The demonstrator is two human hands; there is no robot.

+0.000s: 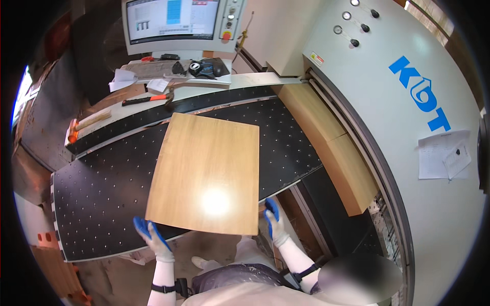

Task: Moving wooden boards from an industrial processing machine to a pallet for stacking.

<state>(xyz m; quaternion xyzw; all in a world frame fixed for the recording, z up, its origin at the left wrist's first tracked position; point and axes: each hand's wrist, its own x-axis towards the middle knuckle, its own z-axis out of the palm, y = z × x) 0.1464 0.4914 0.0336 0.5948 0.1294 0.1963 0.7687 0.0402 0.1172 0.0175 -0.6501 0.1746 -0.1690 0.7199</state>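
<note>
A rectangular light wood-grain board (206, 163) lies over a black table (102, 196) dotted with small studs, its near end jutting past the table's front edge. My left hand (154, 239), in a white glove with a blue palm, is at the board's near left corner, fingers stretched and thumb apart. Whether it touches the corner I cannot tell. Beside the near part of the right edge is my right hand (276, 223), gloved alike, its fingers extended upward and a small gap between it and the board. Neither hand is closed round anything.
Long wood-coloured panels (326, 145) lie along the large pale machine (388, 102) on the right. A hammer (148, 100) rests on the ledge behind the table. Farther back are a monitor (173, 23) and a cluttered shelf (219, 80). Orange-brown panels (53, 270) stand at lower left.
</note>
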